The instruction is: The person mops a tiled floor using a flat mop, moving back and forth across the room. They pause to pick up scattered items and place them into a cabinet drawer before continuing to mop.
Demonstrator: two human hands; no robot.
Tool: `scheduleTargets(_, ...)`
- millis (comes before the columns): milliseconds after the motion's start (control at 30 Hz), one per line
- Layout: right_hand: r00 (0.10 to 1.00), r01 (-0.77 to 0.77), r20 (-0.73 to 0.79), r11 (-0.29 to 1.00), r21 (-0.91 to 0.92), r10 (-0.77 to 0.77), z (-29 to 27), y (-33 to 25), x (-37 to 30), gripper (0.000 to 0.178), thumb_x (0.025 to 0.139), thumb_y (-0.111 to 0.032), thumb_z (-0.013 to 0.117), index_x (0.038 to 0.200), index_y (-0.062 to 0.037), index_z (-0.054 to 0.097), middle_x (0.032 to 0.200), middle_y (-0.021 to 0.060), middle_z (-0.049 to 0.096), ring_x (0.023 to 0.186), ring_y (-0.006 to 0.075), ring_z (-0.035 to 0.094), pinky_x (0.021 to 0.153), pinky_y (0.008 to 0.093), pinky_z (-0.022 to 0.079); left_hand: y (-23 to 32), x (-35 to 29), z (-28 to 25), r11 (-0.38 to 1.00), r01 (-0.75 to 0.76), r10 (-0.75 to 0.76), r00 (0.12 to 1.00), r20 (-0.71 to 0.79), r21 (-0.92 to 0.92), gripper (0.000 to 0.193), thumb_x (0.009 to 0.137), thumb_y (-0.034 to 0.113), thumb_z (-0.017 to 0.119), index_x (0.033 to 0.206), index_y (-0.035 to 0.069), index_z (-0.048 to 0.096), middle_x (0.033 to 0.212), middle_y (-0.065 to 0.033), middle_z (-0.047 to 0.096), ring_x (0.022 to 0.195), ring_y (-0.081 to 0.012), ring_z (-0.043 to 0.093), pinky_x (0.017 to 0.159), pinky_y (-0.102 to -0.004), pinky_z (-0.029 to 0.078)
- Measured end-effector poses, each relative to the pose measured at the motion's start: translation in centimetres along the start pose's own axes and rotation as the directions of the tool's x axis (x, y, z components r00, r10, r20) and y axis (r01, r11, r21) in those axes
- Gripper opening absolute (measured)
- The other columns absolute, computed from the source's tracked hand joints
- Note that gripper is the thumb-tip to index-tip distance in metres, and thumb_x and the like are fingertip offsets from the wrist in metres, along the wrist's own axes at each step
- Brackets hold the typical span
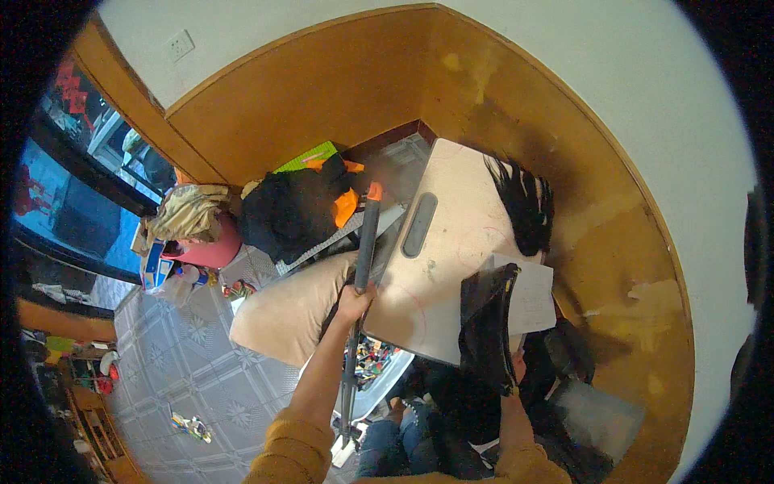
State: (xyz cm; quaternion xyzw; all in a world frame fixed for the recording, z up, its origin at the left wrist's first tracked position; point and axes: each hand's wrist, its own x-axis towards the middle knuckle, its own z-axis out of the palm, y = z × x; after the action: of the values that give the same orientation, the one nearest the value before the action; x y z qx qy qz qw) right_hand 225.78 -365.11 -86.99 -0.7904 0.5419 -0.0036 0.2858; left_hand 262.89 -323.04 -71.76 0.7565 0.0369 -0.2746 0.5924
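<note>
My left hand (355, 303) is wrapped round a long dark grey pole (368, 242) with an orange top end. Thin dark legs or rods run down from it toward the floor, so it resembles a folded stand. A black zippered bag (482, 319) hangs in front of my right hand (518, 367), whose fingers are closed at its edge and partly hidden. Behind the bag, a pale wooden board or tabletop (451, 202) with a grey oval slot stands tilted. A white sheet of paper (535, 292) and black stringy strands (526, 206) lie against the board.
To the left are a beige padded thing (282, 315), black cloth (286, 210) and a pink tub (222, 252) piled with fabric. A light bin (391, 394) of small colourful pieces sits below my left forearm. Wood-panelled walls (322, 97) meet in a corner behind.
</note>
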Motion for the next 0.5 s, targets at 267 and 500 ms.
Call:
scheduleTargets(267, 0.926, -0.333, -0.157, 0.939, 0.084, 0.342, -4.4, -7.5, -3.2, 0.058, 0.090, -0.059, 0.041, 0.085, -0.0057, 0.063, 0.069, 0.0109, 0.058, 0.054, 0.0234, 0.053, 0.047, 0.0386, 0.041, -4.8, 3.6, 1.7, 0.980, 0.033, -0.052, 0.994, 0.091, 0.197, 0.043, 0.076, 0.041, 0.077, 0.072, 0.002, 0.062, 0.068, 0.0002, 0.055, 0.065, -0.0095, 0.048, 0.057, -0.0308, 0.041)
scheduleTargets(500, 0.965, -0.184, -0.165, 0.975, 0.123, 0.203, -1.2, -1.5, -1.2, 0.049, 0.092, -0.050, 0.050, 0.091, -0.0048, 0.069, 0.082, 0.0086, 0.068, 0.060, 0.0235, 0.061, 0.051, 0.0375, 0.045, -4.6, 2.4, 2.4, 0.994, 0.002, 0.001, 1.000, -0.023, 0.109, 0.037, 0.076, 0.030, 0.079, 0.065, 0.001, 0.059, 0.062, 0.0032, 0.051, 0.060, -0.0058, 0.044, 0.051, -0.0273, 0.034)
